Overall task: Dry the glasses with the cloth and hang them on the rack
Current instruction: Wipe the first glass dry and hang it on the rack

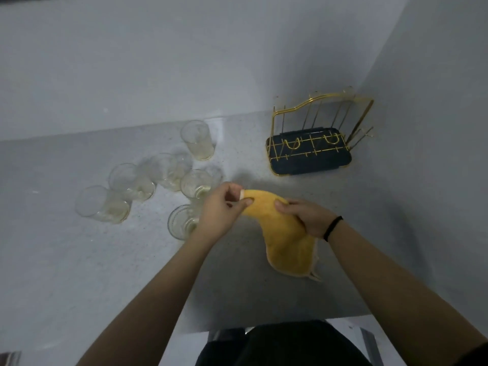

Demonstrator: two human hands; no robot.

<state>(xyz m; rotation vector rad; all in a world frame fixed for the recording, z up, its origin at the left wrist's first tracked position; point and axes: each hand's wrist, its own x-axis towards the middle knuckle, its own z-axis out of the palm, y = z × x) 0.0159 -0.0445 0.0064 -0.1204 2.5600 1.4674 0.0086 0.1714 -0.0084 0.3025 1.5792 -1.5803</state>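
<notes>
A yellow cloth [284, 233] hangs over the grey counter between my hands. My left hand [220, 210] pinches its upper left corner. My right hand [306, 215] grips the cloth's top edge a little to the right, and the rest droops below. Several clear glasses [163, 178] stand upright on the counter to the left; the nearest [181, 221] is partly hidden behind my left wrist. The gold wire rack [317, 133] on a dark tray stands at the back right corner with nothing hanging on it.
Grey walls close the counter [79, 260] at the back and on the right, next to the rack. The counter's front edge runs near my body at the bottom. A black band circles my right wrist [332, 228].
</notes>
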